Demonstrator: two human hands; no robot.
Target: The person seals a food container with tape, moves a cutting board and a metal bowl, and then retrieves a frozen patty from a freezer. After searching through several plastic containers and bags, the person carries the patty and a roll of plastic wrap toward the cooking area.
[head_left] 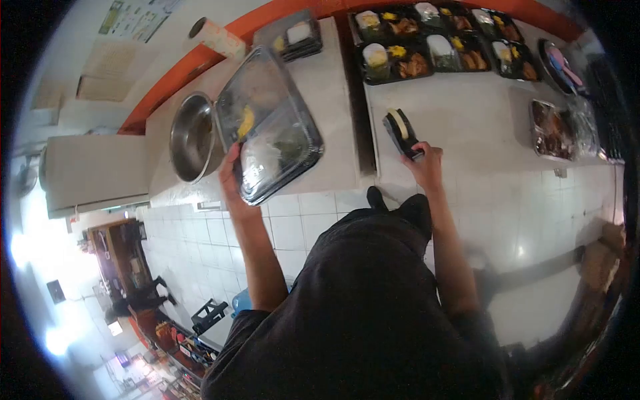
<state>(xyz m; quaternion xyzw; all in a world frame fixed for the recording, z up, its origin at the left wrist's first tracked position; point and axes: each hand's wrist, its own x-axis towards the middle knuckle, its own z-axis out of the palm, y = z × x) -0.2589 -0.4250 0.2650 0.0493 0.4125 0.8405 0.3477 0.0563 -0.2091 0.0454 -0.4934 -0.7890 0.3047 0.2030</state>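
Holding a lidded meal tray tilted above the left counter, left hand has its fingers on one side edge only. Right hand has fingers wrapped on the near end of a black tape dispenser, by its look, over the right counter. Main risk: one-sided grip plus tilt. Food could slide and push the lid up; can't tell if it's latched. Slip near the front edge could mean floor. Steel bowl is close beside; a swing could clip it.
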